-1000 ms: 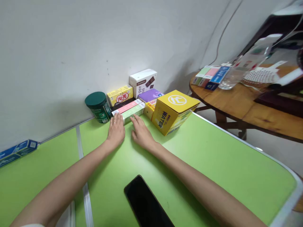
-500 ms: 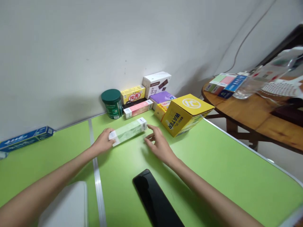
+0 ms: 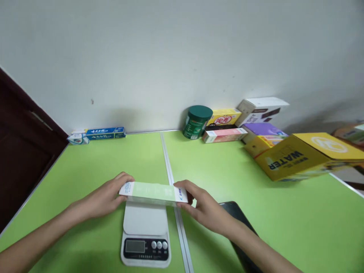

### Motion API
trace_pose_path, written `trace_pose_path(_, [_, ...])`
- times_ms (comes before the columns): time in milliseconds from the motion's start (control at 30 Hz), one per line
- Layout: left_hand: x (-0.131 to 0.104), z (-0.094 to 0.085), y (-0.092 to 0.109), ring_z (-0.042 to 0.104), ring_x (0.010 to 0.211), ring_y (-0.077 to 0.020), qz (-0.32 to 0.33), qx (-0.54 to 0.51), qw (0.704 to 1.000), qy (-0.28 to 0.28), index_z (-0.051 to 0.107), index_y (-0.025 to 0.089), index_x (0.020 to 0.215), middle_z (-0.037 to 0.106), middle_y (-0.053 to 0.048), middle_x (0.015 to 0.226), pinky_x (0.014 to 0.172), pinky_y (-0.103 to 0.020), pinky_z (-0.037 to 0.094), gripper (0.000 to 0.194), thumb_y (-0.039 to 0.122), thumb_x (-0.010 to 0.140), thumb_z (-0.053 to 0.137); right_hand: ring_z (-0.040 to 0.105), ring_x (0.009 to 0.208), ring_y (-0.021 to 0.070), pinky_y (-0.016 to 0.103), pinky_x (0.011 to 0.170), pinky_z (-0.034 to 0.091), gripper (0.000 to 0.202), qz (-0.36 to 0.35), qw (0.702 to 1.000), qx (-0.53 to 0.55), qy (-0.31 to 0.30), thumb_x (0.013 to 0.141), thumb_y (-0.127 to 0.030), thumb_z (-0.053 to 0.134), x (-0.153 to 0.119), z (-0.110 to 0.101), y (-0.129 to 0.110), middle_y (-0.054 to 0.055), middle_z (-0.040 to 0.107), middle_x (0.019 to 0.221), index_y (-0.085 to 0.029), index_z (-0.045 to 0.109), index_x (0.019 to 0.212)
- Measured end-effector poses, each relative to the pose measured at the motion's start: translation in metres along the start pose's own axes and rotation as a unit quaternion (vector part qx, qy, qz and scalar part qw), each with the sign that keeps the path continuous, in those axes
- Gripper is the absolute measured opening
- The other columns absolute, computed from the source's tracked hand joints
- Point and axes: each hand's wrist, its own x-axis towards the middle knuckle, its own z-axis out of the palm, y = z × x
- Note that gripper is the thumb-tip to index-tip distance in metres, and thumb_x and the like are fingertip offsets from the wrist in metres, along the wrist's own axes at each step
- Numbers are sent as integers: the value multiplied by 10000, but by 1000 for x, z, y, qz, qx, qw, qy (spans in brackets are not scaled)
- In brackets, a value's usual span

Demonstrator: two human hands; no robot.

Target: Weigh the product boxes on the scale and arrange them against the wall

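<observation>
A long pale green and white carton (image 3: pixel 153 192) is held level between both hands. My left hand (image 3: pixel 109 193) pinches its left end, thumb below and fingers on top. At the other end my right hand (image 3: pixel 200 203) grips the carton with thumb and fingers. Under and in front of the carton lies a white kitchen scale (image 3: pixel 145 223), its far part hidden by the carton. The scale's dark panel has a blank-looking display (image 3: pixel 135 246) and round buttons. A black phone (image 3: pixel 241 220) lies partly beneath my right forearm.
Along the wall stand a blue toothpaste box (image 3: pixel 105 133), a small white box (image 3: pixel 78 138), a green lidded tub (image 3: pixel 196 122), a pink carton (image 3: pixel 224 135), a white box (image 3: pixel 263 108), a purple pack (image 3: pixel 263 129) and a large yellow box (image 3: pixel 301 157). A metal strip (image 3: pixel 167 163) crosses the green table.
The green carton has moved left and nearer, over the scale. My right hand has closed on its right end. The view has swung left, bringing the whole scale front into sight.
</observation>
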Motion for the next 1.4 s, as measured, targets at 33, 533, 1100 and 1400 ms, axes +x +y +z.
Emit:
trace_pose_path(33, [-5,4,-9,560,979,-207,2,-13,1000,0,505,233,1110,566,-50,1087,817,-317,468,270,199,845,460,547,755,148,286,688,475,274,5,1000,-11,-10,853,-202,518,2,6,-2,52,581,993,-209,501,1126])
trace_pose_path(533, [-31,30,-55,549,1123,-259,3,-65,997,29,415,279,1345,506,-63,1308,926,-414,474,571,382,810,584,621,793,193,358,786,507,461,122,988,-95,-30,857,-414,508,-16,3,2,48,624,883,-231,401,1266])
trace_pose_path(1100, [8,-57,-144,611,919,-201,-45,2,983,179,581,206,1144,545,-51,1101,814,-291,465,374,167,772,594,625,662,216,304,559,488,518,82,991,-106,5,830,-554,503,154,50,-25,54,655,745,-196,451,1201])
trace_pose_path(1400, [63,-165,-214,580,970,-230,-99,134,952,257,590,204,1107,525,-66,1104,867,-325,443,359,151,752,577,615,768,219,382,678,518,434,-9,989,-111,98,797,-329,522,311,69,-48,132,596,1061,-157,501,1195])
